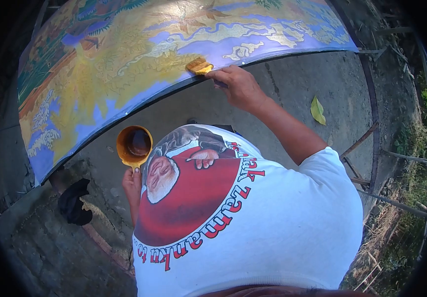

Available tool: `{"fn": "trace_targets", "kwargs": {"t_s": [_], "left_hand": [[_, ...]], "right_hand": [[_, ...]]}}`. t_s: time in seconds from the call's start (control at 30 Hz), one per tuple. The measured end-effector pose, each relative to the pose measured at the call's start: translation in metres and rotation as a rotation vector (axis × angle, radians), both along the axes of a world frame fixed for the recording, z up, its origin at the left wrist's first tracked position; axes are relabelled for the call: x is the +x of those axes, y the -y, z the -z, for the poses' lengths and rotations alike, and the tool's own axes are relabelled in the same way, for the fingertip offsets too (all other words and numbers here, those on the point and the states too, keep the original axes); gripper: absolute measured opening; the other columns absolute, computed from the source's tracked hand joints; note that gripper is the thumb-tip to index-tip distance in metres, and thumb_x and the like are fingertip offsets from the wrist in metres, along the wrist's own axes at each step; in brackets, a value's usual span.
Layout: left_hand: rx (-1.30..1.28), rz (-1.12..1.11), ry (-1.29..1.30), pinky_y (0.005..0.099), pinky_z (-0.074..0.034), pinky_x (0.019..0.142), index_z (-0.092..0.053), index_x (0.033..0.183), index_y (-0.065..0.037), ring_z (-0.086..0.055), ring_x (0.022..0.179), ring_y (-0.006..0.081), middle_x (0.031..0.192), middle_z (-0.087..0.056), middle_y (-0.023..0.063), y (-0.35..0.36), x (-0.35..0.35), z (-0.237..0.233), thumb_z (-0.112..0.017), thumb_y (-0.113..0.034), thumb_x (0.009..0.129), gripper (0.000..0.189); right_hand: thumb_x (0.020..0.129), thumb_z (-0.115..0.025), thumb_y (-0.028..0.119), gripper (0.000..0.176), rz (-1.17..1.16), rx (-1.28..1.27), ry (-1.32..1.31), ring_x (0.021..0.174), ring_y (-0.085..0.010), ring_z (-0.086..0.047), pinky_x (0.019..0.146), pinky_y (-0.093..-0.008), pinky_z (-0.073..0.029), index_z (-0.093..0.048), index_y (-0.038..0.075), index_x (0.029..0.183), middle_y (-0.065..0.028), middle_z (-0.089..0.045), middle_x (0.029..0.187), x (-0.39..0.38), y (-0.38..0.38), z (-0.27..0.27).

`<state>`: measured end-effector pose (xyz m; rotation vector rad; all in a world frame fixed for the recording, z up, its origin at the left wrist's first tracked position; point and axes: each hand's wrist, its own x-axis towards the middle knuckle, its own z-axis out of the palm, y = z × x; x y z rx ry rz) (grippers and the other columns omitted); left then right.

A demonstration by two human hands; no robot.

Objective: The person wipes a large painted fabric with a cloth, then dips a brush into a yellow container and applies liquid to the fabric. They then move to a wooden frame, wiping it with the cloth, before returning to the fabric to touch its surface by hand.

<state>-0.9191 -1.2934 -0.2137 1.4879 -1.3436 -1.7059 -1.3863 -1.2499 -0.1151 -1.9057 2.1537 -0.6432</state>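
Observation:
My right hand [237, 86] is closed round the handle of a wide flat paintbrush [200, 66]. Its yellow-stained bristles lie against the near edge of a stretched painted cloth [268, 38]. Purple, yellow and green patterns cover this cloth, and a yellowish coat spreads over its left and middle parts. Lower down, my left hand [133, 182] grips the short handle of a yellow dipper [134, 145]. Dark brownish liquid [136, 142] shows inside the dipper, which is held just below the cloth's edge, apart from it.
Grey concrete ground [293, 74] lies under the cloth, with a yellow-green leaf [317, 110] on it. A crumpled black cloth [75, 202] hangs or lies at the lower left. Thin wooden poles [406, 208] and plants stand along the right side.

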Motion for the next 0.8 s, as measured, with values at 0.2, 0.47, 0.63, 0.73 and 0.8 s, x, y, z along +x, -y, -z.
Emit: {"fn": "trace_targets", "kwargs": {"t_s": [0.2, 0.47, 0.63, 0.73, 0.8], "left_hand": [[-0.028, 0.021, 0.002, 0.0190, -0.035, 0.059, -0.057, 0.095, 0.000, -0.043, 0.072, 0.0012, 0.081, -0.053, -0.0043, -0.001, -0.004, -0.006, -0.053, -0.016, 0.105, 0.019], [0.050, -0.048, -0.019, 0.0194, -0.035, 0.059, -0.058, 0.094, 0.001, -0.043, 0.071, 0.0015, 0.079, -0.053, -0.0041, -0.003, -0.002, 0.014, -0.055, -0.016, 0.104, 0.020], [0.000, -0.017, 0.012, 0.0179, -0.035, 0.058, -0.060, 0.098, 0.003, -0.044, 0.070, 0.0008, 0.080, -0.056, -0.0041, -0.003, -0.006, 0.002, -0.057, -0.019, 0.103, 0.022], [0.024, -0.015, 0.022, 0.0175, -0.034, 0.057, -0.060, 0.100, 0.002, -0.043, 0.068, 0.0002, 0.079, -0.055, -0.0049, -0.003, -0.004, 0.004, -0.058, -0.020, 0.103, 0.022], [-0.003, -0.043, 0.002, 0.0176, -0.032, 0.056, -0.060, 0.100, 0.002, -0.042, 0.066, 0.0001, 0.077, -0.053, -0.0057, -0.007, -0.010, 0.003, -0.058, -0.019, 0.103, 0.022]], "right_hand": [[0.087, -0.068, 0.005, 0.032, 0.034, 0.051, 0.019, 0.098, -0.0304, -0.065, 0.084, -0.0423, -0.053, -0.068, 0.013, 0.118, -0.0111, -0.069, 0.102, -0.017, -0.004, -0.010], [0.091, -0.066, 0.005, 0.029, -0.098, -0.055, 0.362, 0.089, -0.0243, -0.070, 0.077, -0.0352, -0.056, -0.070, 0.011, 0.119, -0.0115, -0.073, 0.099, -0.016, 0.015, 0.000], [0.102, -0.057, 0.024, 0.027, 0.111, -0.012, 0.886, 0.082, -0.0106, -0.068, 0.073, -0.0272, -0.056, -0.070, 0.005, 0.117, -0.0071, -0.073, 0.093, -0.071, 0.042, -0.022], [0.103, -0.056, 0.028, 0.031, 0.081, 0.048, 0.920, 0.080, -0.0116, -0.068, 0.072, -0.0251, -0.056, -0.070, 0.004, 0.116, -0.0080, -0.073, 0.092, -0.087, 0.057, -0.020], [0.102, -0.057, 0.029, 0.031, 0.090, 0.081, 0.933, 0.074, -0.0116, -0.067, 0.068, -0.0248, -0.055, -0.071, 0.004, 0.115, -0.0079, -0.073, 0.087, -0.094, 0.064, -0.013]]}}
